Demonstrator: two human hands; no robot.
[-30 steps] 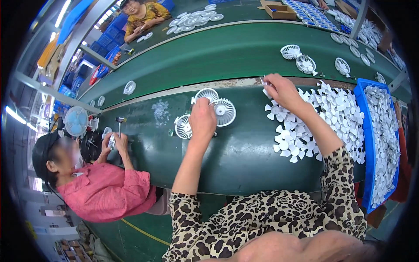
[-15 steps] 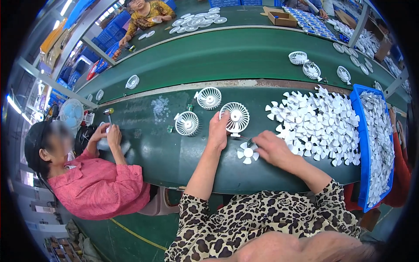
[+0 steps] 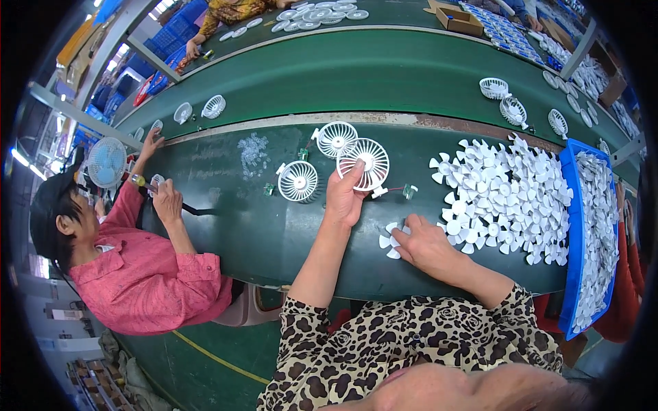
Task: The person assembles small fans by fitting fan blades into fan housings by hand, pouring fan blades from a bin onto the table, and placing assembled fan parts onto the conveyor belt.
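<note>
The right hand covers most of a white fan blade near the table's front edge, so only a few lobes show and its hub is hidden. The left hand hides the lower rim of the round fan grille it holds, and the small parts scattered toward the table's left end are too small to tell. The blue bin at the right end fades into the dark rim, and the co-worker is cut off low at the left.

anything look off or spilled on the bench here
Nothing looks damaged. The white fan blades lie in a loose heap beside the blue bin, and a small scatter of clear bits sits apart on the green surface.
</note>
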